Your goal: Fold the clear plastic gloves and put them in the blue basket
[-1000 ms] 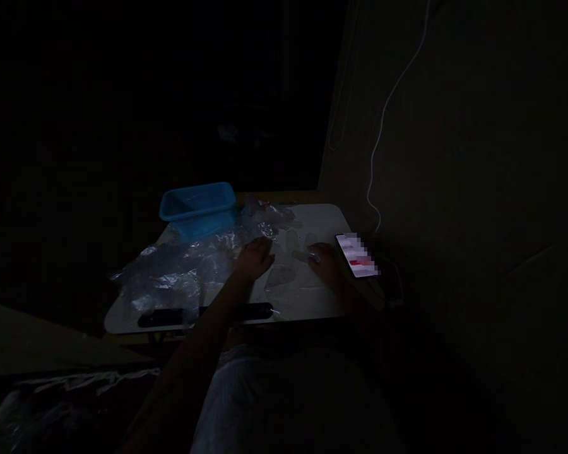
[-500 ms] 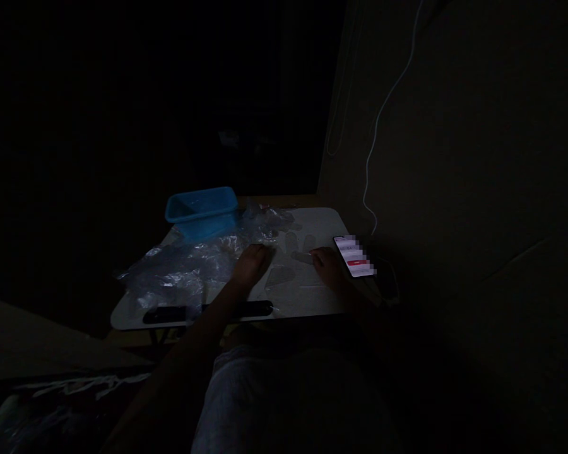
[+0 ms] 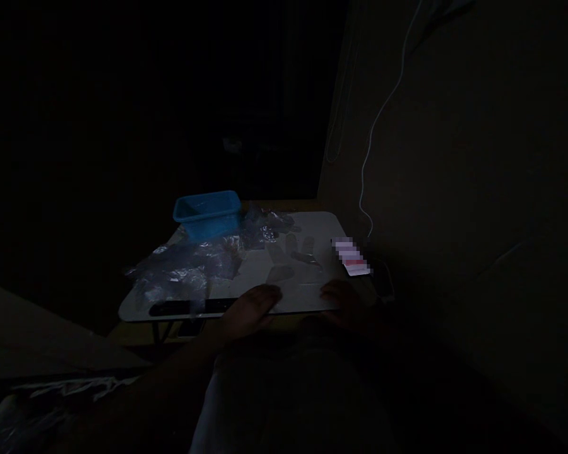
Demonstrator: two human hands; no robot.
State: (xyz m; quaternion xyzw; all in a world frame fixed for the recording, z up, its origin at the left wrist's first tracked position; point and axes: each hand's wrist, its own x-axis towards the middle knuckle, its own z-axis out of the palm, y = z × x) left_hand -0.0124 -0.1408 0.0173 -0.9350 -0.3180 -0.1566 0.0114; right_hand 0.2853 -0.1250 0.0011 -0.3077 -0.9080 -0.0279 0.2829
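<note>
In dim light my left hand [image 3: 253, 309] rests at the front edge of a white folding table [image 3: 250, 274], holding nothing that I can see, its fingers stretched out. My right hand [image 3: 341, 297] is at the same edge farther right, dark, its fingers apart and seemingly holding nothing. Beyond the hands lie several thin, clear plastic pieces, among them a wider flat piece [image 3: 280, 273] and a narrow strip [image 3: 303, 257]. Crumpled clear plastic bags [image 3: 184, 265] cover the table's left side.
A blue plastic basin [image 3: 211, 224] stands at the back left. A lit phone [image 3: 351, 257] lies at the right edge, below a white cable [image 3: 370, 142] along the wall. A dark slot [image 3: 170, 308] runs along the table's front left.
Both hands have drawn back toward me, from the middle of the table to its front edge. The narrow clear strip by my right hand now lies free on the table.
</note>
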